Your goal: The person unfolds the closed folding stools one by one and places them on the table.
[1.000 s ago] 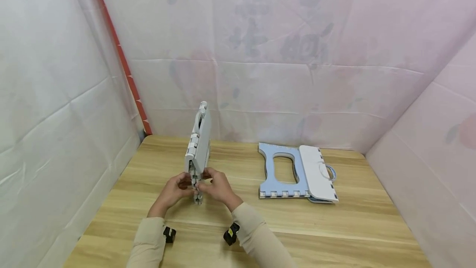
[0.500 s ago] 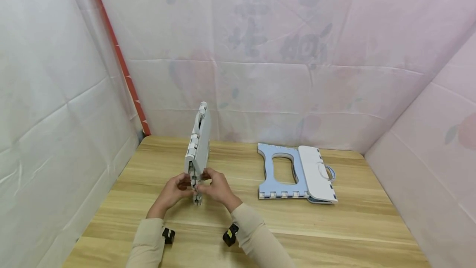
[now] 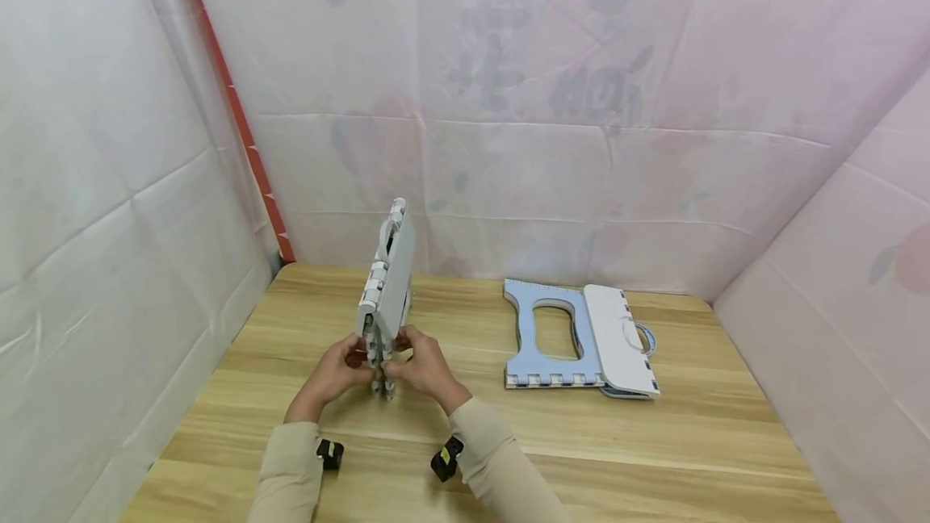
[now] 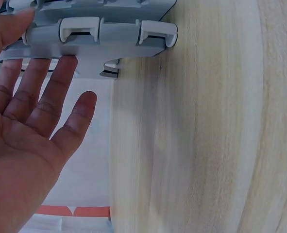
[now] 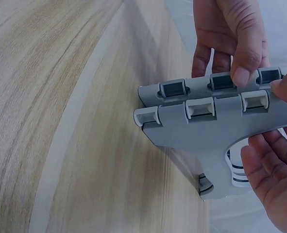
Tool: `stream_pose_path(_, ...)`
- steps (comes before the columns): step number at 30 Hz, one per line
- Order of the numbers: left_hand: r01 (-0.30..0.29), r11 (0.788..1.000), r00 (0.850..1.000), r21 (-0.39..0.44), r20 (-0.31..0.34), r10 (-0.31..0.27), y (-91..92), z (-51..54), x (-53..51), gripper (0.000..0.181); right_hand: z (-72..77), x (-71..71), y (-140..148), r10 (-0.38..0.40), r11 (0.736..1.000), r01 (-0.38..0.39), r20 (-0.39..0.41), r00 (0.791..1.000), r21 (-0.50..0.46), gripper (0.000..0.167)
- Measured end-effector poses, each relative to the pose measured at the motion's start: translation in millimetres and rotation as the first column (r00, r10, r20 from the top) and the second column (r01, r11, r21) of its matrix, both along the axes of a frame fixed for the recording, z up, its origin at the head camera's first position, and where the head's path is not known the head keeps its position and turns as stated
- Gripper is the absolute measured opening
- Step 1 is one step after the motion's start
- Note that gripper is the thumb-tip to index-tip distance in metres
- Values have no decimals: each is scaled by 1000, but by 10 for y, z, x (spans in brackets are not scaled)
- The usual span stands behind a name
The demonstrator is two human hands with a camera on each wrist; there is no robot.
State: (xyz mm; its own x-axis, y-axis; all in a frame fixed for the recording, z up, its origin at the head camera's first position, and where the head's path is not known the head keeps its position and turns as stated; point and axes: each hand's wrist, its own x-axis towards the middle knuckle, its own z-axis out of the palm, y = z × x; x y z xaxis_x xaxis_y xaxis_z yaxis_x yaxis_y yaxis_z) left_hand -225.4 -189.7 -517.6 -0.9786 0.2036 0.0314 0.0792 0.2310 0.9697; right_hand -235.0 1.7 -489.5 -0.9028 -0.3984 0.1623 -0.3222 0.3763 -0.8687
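A grey folding stool (image 3: 395, 281) stands upright on edge at the left of the table, its handle loop on top. Its two leg panels show a narrow gap at the near end. My left hand (image 3: 336, 374) grips the left panel, thumb on the hinged edge and fingers on the outer face, as the left wrist view shows. On the other side my right hand (image 3: 427, 368) holds the right panel (image 5: 182, 128) between thumb and fingers. In the right wrist view both hinged edges lie side by side, slightly apart.
To the right on the wooden table (image 3: 654, 442) lies a second folding stool (image 3: 541, 361), blue and white, flat with its handle loop to the right. Pale sheeting (image 3: 508, 184) hangs behind and at both sides. A black camera is on each wrist.
The near ends of the grey stool's leg panels have moved slightly apart, and its near top edge has shifted a little left. Both hands keep their grip.
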Motion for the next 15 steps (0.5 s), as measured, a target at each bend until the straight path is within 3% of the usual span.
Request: stream_pose_path(15, -83, 994, 994, -78, -73, 77, -4, 5, 28, 48, 30, -19, 67, 24, 999, -24, -3, 1000, 24, 40)
